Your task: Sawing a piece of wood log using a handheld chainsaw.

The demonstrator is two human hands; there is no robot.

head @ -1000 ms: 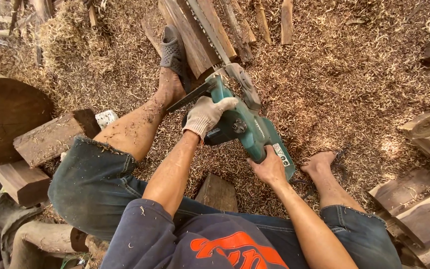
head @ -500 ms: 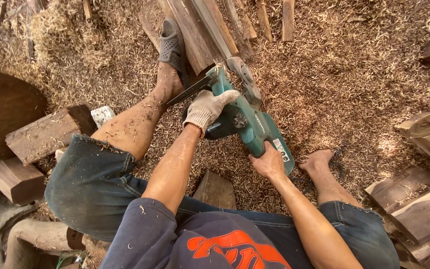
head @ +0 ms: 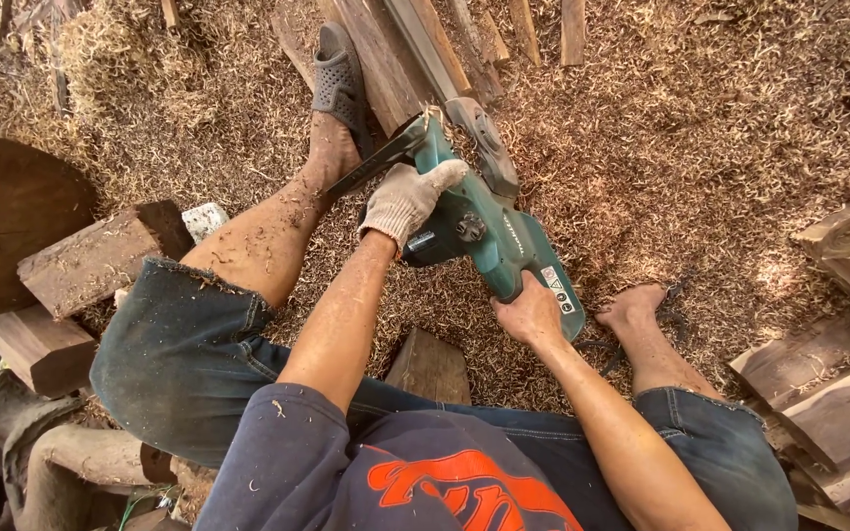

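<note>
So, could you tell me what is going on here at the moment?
A seated person is working a green chainsaw into a long wooden plank that lies on a floor deep in sawdust. The gloved left hand grips the front handle, and the bare right hand holds the rear grip. A foot in a dark sandal presses beside the plank. Wood blocks lie around on both sides.
</note>
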